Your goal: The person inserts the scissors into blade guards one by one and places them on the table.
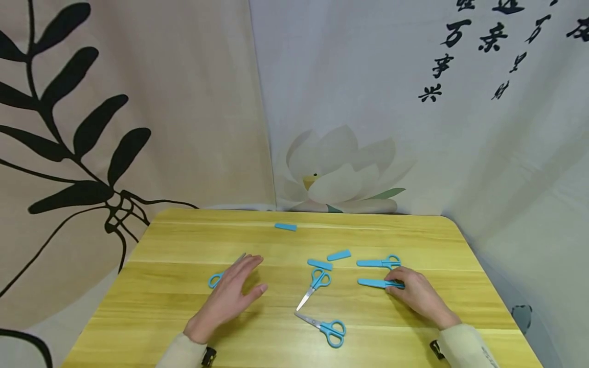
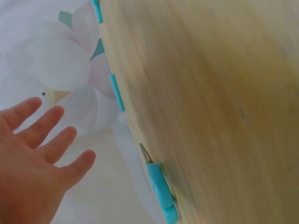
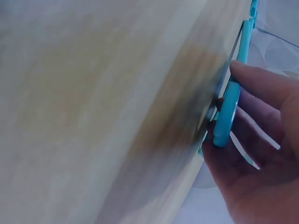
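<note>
My right hand (image 1: 413, 292) grips the handles of a pair of blue scissors (image 3: 226, 116) at the right of the table, its blade inside a blue sheath (image 1: 371, 283). Just behind it lies another sheathed pair of scissors (image 1: 375, 263). With fingers spread, my left hand (image 1: 232, 296) hovers over the left side, holding nothing. Partly hidden behind that hand is a bare pair of scissors (image 1: 214, 280), whose handle (image 2: 160, 186) and tip show in the left wrist view. Two more uncovered scissors lie mid-table, one pair (image 1: 320, 278) behind the other (image 1: 334, 332).
Two loose blue sheaths, one (image 1: 319, 264) by the scissors' handle and one (image 1: 339, 255) farther back, lie near the centre. A third sheath (image 1: 286, 227) is close to the far edge of the wooden table (image 1: 184, 240). A printed curtain (image 1: 207, 102) hangs behind.
</note>
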Demonstrator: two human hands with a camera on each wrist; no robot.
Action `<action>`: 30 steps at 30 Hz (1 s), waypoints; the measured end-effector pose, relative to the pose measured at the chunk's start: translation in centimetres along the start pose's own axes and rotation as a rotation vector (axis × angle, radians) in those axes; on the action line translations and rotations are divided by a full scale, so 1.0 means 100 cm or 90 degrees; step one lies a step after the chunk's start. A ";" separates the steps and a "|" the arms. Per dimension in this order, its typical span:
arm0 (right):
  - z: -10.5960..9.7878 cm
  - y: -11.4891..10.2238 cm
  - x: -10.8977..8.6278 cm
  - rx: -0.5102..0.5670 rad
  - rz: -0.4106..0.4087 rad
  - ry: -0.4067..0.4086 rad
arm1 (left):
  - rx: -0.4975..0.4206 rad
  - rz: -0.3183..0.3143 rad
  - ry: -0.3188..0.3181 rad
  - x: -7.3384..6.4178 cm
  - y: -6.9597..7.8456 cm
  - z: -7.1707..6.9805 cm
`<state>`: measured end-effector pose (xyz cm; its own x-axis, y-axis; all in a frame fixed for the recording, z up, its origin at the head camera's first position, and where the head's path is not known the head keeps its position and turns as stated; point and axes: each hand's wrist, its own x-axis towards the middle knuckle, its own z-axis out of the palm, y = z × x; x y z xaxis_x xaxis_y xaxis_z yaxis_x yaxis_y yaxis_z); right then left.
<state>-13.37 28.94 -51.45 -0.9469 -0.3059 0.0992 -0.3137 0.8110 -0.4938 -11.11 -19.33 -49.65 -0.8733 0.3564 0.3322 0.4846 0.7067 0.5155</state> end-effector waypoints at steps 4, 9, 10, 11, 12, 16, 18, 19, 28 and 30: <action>0.000 0.000 0.001 -0.003 -0.014 0.004 | 0.005 0.001 0.000 -0.001 -0.001 0.000; -0.001 0.000 0.000 -0.011 -0.014 0.004 | 0.001 -0.003 -0.006 -0.003 -0.002 0.000; -0.001 0.000 0.000 -0.012 -0.015 0.004 | -0.001 -0.003 -0.006 -0.003 -0.002 0.000; 0.000 0.000 0.000 -0.013 -0.016 0.004 | -0.002 -0.002 -0.006 -0.003 -0.002 0.000; 0.000 0.000 0.000 -0.013 -0.017 0.005 | 0.000 -0.002 -0.006 -0.003 -0.003 0.000; 0.000 0.000 -0.001 -0.017 -0.016 0.011 | 0.003 -0.005 -0.007 -0.004 -0.004 -0.001; -0.001 -0.001 -0.002 -0.020 -0.009 0.017 | 0.004 -0.008 -0.009 -0.004 -0.005 -0.001; -0.002 -0.001 -0.002 -0.020 -0.005 0.020 | 0.003 -0.012 -0.011 -0.004 -0.005 -0.002; -0.005 -0.022 -0.002 0.011 0.016 0.034 | 0.003 -0.023 -0.009 -0.007 -0.009 -0.006; -0.003 -0.028 0.000 0.018 0.011 0.038 | 0.008 -0.023 -0.006 -0.007 -0.010 -0.006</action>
<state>-12.47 26.83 -49.80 -0.9552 -0.2599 0.1416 -0.2952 0.8014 -0.5201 -10.96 -20.66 -49.94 -0.8906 0.3368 0.3056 0.4522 0.7269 0.5169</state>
